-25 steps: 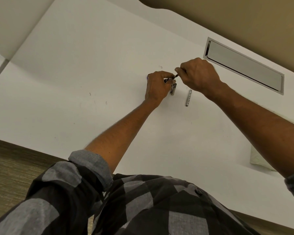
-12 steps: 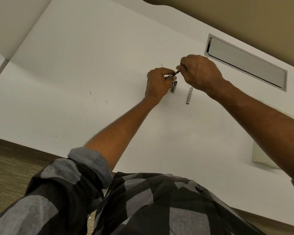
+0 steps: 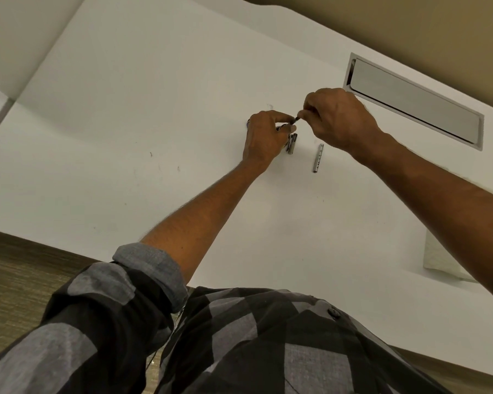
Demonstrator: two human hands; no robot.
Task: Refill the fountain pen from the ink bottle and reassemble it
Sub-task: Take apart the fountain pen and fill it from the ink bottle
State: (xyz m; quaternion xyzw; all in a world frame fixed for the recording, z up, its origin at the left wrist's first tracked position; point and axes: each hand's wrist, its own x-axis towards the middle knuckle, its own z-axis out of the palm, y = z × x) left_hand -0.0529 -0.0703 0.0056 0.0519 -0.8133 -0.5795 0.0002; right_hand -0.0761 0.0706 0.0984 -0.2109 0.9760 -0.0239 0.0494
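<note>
A white tabletop (image 3: 154, 123) fills most of the view, with a metal cable hatch (image 3: 413, 100) set into it at the far right and a folded paper towel (image 3: 439, 260) near the right edge. The left hand (image 3: 265, 137) is curled around something mostly hidden, perhaps the ink bottle; I cannot tell. The right hand (image 3: 339, 118) pinches a thin dark pen part (image 3: 296, 119), its tip meeting the left fingers. A silver pen cap (image 3: 291, 143) lies just beside the left hand, a silver pen barrel (image 3: 318, 158) nearby.
</note>
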